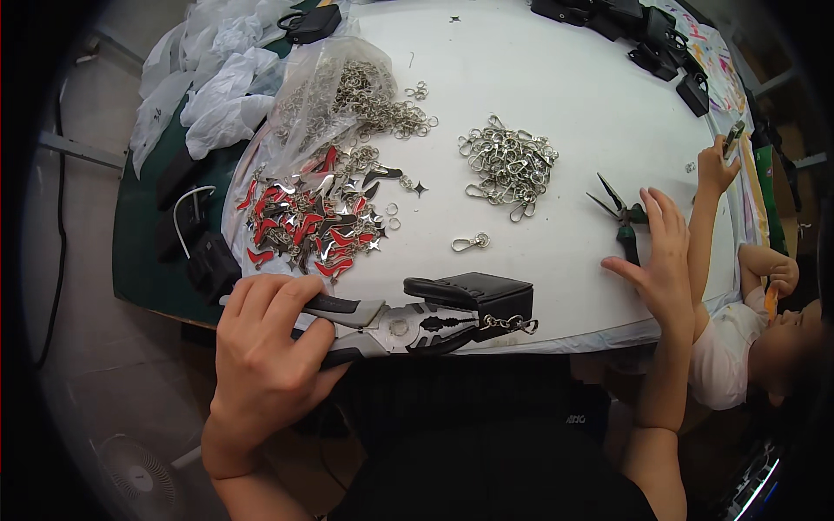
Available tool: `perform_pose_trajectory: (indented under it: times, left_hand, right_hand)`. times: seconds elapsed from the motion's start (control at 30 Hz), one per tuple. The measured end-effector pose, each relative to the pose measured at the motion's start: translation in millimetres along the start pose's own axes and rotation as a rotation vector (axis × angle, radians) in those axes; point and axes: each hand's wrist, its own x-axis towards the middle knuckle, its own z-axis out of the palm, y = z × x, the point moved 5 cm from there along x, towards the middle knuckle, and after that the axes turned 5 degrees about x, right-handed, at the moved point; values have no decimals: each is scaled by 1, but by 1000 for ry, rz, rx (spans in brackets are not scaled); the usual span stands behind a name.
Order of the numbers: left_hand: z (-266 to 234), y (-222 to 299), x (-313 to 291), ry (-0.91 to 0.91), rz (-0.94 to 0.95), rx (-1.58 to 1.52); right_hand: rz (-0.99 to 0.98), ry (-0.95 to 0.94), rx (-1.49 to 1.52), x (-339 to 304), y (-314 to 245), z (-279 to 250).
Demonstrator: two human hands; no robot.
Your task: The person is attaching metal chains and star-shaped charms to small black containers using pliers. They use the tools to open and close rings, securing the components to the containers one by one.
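Note:
My left hand (274, 339) is wrapped round the grey-and-black handles of a pair of combination pliers (400, 328). Their jaws point right, beside a small black leather case (506, 293) standing at the table's near edge. A short silver chain (504, 322) with a clasp hangs across the front of the case, close to the jaw tips; whether the jaws touch it I cannot tell. My right hand (662, 256) is raised with fingers spread, holding nothing. Just left of it lie needle-nose pliers (624, 217) with dark green handles, jaws parted. A single snap hook (470, 242) rests behind the case.
Red and black shoe-shaped charms (308, 221) lie heaped at left, below a clear bag of metal rings (352, 95). A pile of snap hooks (508, 165) sits mid-table. More black cases (656, 43) line the far right. Another person's hand (717, 167) reaches in at right.

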Motion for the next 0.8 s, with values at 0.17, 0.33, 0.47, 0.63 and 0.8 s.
perform_pose_trajectory:
  times: [0.17, 0.33, 0.47, 0.63, 0.8]
  left_hand:
    - [2, -8, -4, -39, -22, -37]
    - [-1, -9, -9, 38, 26, -39]
    - [0, -12, -10, 14, 10, -55]
    - [-2, -14, -13, 14, 34, -65]
    - [-2, -14, -15, -2, 38, -87]
  right_hand:
    - [45, -63, -154, -11, 18, 12]
    - [102, -167, 321, -4, -19, -11]
    - [-144, -353, 510, -3, -91, -36]
    - [-410, -231, 193, 12, -128, -52]
    - [-483, -258, 149, 11, -133, -48]
